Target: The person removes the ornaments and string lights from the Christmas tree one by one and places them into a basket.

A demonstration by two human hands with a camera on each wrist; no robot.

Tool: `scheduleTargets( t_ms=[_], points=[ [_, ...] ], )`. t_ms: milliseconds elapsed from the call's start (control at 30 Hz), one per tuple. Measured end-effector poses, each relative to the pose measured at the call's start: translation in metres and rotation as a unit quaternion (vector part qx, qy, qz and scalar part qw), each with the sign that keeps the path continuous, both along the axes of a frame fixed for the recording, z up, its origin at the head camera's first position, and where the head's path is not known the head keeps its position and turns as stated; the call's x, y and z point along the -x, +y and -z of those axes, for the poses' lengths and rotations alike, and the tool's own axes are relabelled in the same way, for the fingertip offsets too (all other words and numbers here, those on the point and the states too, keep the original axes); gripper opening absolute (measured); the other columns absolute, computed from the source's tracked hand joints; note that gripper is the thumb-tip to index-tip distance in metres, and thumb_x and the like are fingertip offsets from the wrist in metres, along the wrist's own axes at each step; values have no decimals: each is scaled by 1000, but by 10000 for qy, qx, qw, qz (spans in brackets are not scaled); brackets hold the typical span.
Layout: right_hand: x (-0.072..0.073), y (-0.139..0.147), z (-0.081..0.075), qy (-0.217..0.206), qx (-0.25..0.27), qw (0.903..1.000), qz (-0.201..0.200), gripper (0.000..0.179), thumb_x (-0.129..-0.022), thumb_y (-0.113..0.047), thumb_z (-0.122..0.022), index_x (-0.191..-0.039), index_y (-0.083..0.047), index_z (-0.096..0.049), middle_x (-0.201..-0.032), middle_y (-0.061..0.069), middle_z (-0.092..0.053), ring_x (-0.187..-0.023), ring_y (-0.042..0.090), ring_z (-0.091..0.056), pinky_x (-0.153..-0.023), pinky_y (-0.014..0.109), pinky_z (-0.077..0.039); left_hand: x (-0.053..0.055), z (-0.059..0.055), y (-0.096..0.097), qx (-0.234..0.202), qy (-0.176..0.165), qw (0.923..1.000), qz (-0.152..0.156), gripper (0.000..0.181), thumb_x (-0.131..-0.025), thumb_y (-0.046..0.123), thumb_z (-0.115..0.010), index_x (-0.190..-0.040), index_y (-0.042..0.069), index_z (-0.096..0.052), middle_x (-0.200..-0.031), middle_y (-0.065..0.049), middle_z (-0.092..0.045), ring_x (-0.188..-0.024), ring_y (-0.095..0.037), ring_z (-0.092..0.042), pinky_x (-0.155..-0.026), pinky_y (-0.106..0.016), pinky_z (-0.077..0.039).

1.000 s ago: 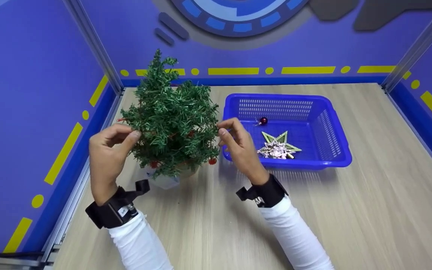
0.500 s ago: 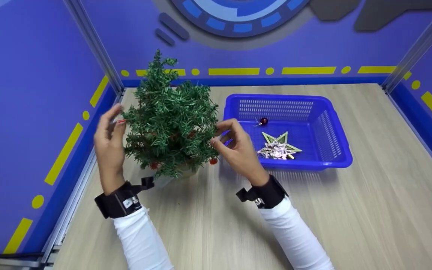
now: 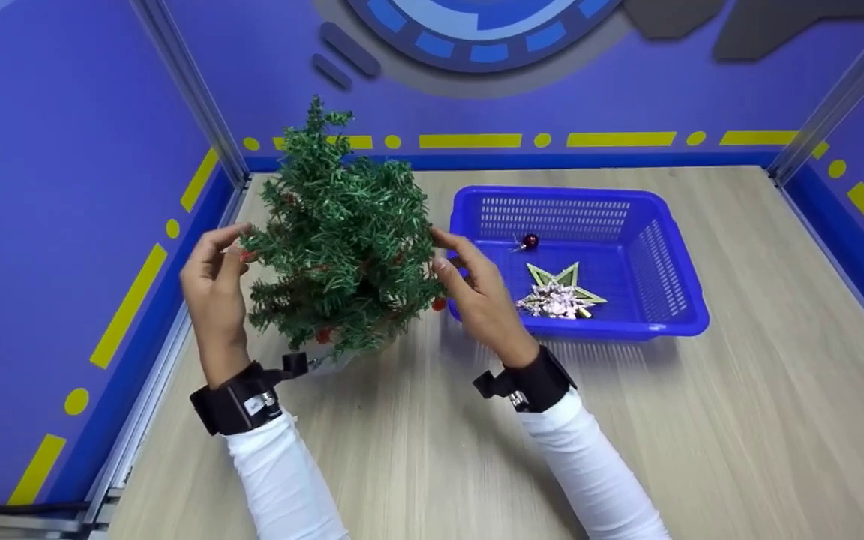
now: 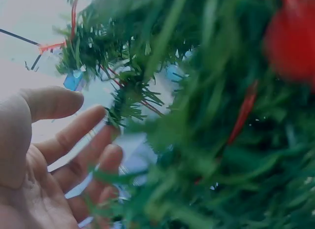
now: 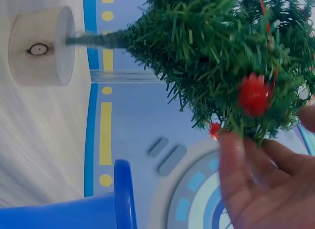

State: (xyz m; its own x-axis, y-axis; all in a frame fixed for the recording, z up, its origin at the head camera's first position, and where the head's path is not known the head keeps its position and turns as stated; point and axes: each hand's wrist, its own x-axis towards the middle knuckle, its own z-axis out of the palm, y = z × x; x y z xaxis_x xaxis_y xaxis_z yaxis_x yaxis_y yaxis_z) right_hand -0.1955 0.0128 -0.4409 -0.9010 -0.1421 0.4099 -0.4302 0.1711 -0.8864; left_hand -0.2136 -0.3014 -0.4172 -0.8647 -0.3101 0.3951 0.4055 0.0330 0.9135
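A small green Christmas tree [image 3: 342, 232] stands on a round pale wooden base [image 5: 42, 47], strung with red cord and red pompom-like ornaments [image 5: 254, 94]. At its left side is my left hand [image 3: 214, 300], fingers loosely extended among the outer branches, thumb near a red piece [image 3: 247, 256]. In the left wrist view that palm faces the branches with nothing gripped. On the opposite side my right hand [image 3: 488, 300] touches the outer branches with extended fingers, just above a red ornament [image 3: 439, 304]. The fingertips are partly hidden by greenery.
A blue plastic basket [image 3: 691, 300] stands right of the tree, close to my right hand. Inside lie a dark red bauble [image 3: 529, 241], a green-gold star [image 3: 586, 295] and a pink glittery ornament [image 3: 556, 300]. Blue-purple panels [image 3: 64, 225] border the wooden table [image 3: 432, 465].
My left hand let go of the lower-left branches and rose to the tree's side. The tree has turned slightly, its lower red ornaments shifting right. My right hand's fingers have straightened somewhat.
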Motion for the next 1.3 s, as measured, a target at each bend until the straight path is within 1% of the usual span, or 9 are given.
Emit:
scheduleTargets(
  t_ms=[133, 333, 500, 633, 767, 900, 1100, 1200, 1300],
  points=[
    [-1, 0, 0, -157, 27, 9997, -174, 48, -109, -31, -45, -156, -20, -41, -150, 0, -48, -110, 18, -61, -80, 43, -57, -2, 0, -3, -65, 77, 9999, 14, 23, -96, 14, -66, -115, 3, -74, -115, -5, -70, -108, -21, -62, -91, -33, -43],
    [-1, 1, -3, 841, 98, 9963, 138, 31, -109, -17, -42, -127, -6, -65, -123, 9, -60, -108, 23, -57, -90, 34, -48, -4, 1, -5, 337, -121, 9990, 270, 25, -97, 22, -68, -116, 7, -75, -118, -6, -71, -112, -20, -63, -90, -30, -45],
    [-1, 1, -2, 1055, -292, 9940, -28, 36, -109, -14, -38, -132, -8, -66, -136, 8, -59, -122, 18, -56, -106, 39, -44, -2, 2, -6, 377, -62, 9991, 173, 31, -92, 30, -76, -111, 5, -77, -113, -4, -73, -102, -17, -64, -84, -28, -45],
    [-1, -1, 1, 718, -660, 9952, -58, 45, -111, -33, -36, -147, -12, -54, -152, 4, -47, -128, 16, -51, -109, 45, -41, -3, 2, -6, 335, 9, 9991, 275, 17, -91, 15, -75, -101, 1, -77, -96, 1, -74, -85, -13, -66, -76, -26, -47],
    [1, -3, 5, 360, -926, 9951, 4, 72, -105, -64, -23, -155, -17, -43, -161, 0, -37, -145, 18, -32, -117, 50, -28, -5, 3, -8, 239, 319, 9959, 810, 5, -91, 4, -71, -90, 0, -74, -85, -2, -70, -71, -13, -62, -69, -26, -47],
    [2, -5, 4, 249, -873, 9956, 245, 86, -99, -73, -18, -155, -13, -43, -164, 4, -33, -145, 24, -28, -116, 55, -25, -7, 4, -9, 202, 564, 9907, 1218, 6, -90, -1, -69, -89, 3, -73, -88, -5, -70, -72, -13, -62, -68, -26, -47],
    [-1, 1, -4, 478, -316, 9957, 728, 26, -104, -29, -54, -115, -8, -65, -122, 7, -60, -113, 18, -55, -93, 37, -49, -6, 4, -12, 348, 531, 9926, 1038, 16, -89, 4, -71, -103, -5, -71, -104, -6, -69, -89, -18, -64, -79, -28, -48],
    [-2, 7, -3, 249, -296, 9982, 454, 11, -101, -12, -58, -96, -7, -66, -94, 4, -67, -83, 18, -62, -72, 32, -54, -6, 4, -14, 617, 376, 9944, 775, 33, -88, 13, -72, -117, -3, -68, -123, -4, -63, -110, -23, -58, -93, -34, -43],
    [-5, 13, 2, -314, -1047, 9939, -161, 16, -98, -7, -53, -94, -8, -68, -86, 4, -70, -75, 20, -64, -67, 33, -54, -6, 7, -16, 900, 168, 9931, 727, 40, -89, 19, -70, -125, 3, -66, -135, -4, -57, -122, -24, -53, -98, -38, -38]
  ],
)
